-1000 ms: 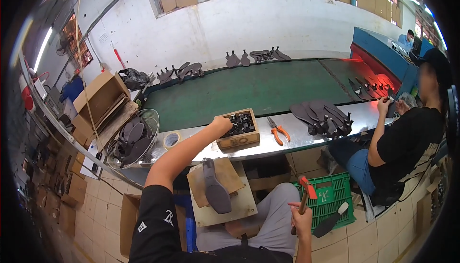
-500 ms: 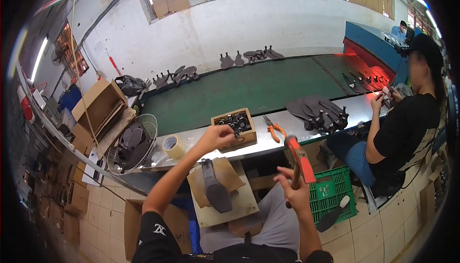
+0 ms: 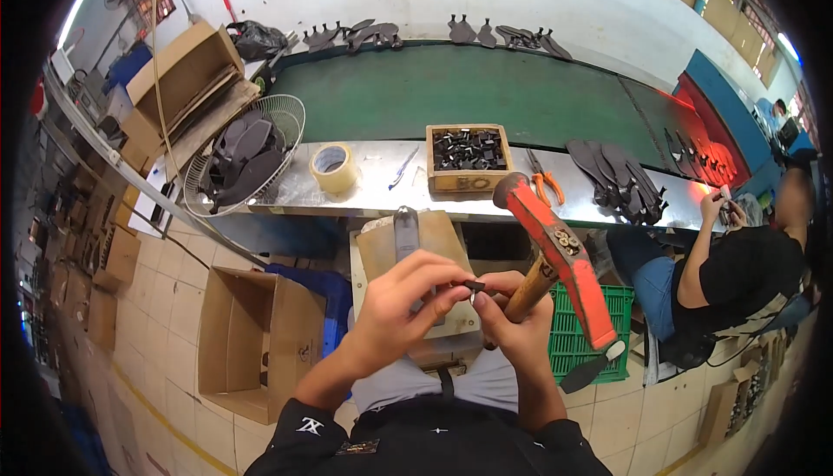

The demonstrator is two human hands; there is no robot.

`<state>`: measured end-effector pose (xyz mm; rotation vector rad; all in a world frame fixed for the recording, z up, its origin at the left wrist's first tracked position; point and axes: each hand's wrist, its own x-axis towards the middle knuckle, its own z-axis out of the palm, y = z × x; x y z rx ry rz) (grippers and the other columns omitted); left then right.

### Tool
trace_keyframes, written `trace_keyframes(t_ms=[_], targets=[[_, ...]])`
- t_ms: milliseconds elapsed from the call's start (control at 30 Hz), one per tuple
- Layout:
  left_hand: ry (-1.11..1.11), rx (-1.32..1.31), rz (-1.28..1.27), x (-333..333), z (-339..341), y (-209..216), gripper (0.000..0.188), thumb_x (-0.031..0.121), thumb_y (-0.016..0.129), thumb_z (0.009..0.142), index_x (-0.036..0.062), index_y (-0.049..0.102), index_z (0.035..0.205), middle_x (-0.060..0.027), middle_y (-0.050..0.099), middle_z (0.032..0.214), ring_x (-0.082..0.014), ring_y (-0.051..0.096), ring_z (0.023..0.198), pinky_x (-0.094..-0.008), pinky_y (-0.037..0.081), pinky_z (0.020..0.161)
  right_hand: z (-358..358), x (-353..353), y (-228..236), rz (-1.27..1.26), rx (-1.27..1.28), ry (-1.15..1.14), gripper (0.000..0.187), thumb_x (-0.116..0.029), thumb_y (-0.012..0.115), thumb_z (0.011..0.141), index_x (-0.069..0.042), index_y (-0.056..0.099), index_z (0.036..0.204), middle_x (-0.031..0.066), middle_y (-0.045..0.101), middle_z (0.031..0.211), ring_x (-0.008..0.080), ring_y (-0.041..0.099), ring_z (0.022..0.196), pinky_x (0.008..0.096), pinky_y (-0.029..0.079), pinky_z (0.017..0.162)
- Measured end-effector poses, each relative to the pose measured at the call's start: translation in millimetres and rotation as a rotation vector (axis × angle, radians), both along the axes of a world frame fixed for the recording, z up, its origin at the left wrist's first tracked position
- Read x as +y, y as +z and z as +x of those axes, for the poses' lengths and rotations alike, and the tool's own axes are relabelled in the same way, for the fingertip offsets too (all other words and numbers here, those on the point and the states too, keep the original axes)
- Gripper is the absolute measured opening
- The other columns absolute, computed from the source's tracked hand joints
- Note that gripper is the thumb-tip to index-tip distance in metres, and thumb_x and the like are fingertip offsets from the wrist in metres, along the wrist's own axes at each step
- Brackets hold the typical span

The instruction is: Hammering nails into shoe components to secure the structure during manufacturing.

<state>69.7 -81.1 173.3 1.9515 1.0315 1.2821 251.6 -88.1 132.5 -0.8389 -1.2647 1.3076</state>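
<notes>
My left hand (image 3: 403, 302) pinches a small black piece (image 3: 474, 286) with thumb and fingertips. Against it, the thumb and forefinger of my right hand (image 3: 523, 328) are closed on the piece too. That same right hand keeps a hammer (image 3: 568, 259) with a red head and wooden handle in its grip, tilted, head up and away from me. Beneath the hands, a dark grey shoe-sole-shaped piece (image 3: 406, 233) lies on a brown sheet over a pale board (image 3: 357, 272), partly covered by my left hand. A wooden box (image 3: 473, 183) of small black pieces stands on the metal ledge beyond.
Orange-handled pliers (image 3: 547, 185), a pen (image 3: 403, 169), a tape roll (image 3: 335, 169) and a wire basket (image 3: 299, 120) of dark soles line the ledge. A green conveyor belt (image 3: 390, 85) runs behind. At right sits a co-worker (image 3: 737, 259); below are a green crate (image 3: 620, 307) and a cardboard box (image 3: 234, 337).
My left hand has come back from the wooden box to my front with a small black piece. My right hand, still on the hammer, has moved in to meet it. The view has tilted down.
</notes>
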Motion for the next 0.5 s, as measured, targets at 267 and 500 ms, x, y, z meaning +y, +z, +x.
trace_keyframes(t_ms=[267, 500], targets=[[-0.029, 0.314, 0.240, -13.0, -27.5, 4.2, 0.047, -0.003, 0.066, 0.076, -0.0016, 0.062, 0.122, -0.0118, 0.056, 0.107, -0.0256, 0.057, 0.091, -0.0331, 0.051, 0.076, -17.0, 11.7, -10.8, -0.002, 0.122, 0.099, 0.020, -0.002, 0.072, 0.087, 0.002, 0.062, 0.105, 0.0100, 0.069, 0.100, 0.0070, 0.061, 0.060, 0.0196, 0.040, 0.045], [0.042, -0.049, 0.306, 20.3, -40.7, -38.5, 0.033, 0.008, 0.070, 0.084, 0.0020, 0.064, 0.116, -0.0124, 0.061, 0.109, -0.0270, 0.062, 0.093, -0.0340, 0.052, 0.078, -23.3, 24.1, -21.1, -0.120, 0.208, 0.164, 0.017, -0.002, 0.070, 0.088, 0.002, 0.063, 0.103, 0.0109, 0.070, 0.094, 0.0040, 0.050, 0.050, 0.0199, 0.035, 0.042]])
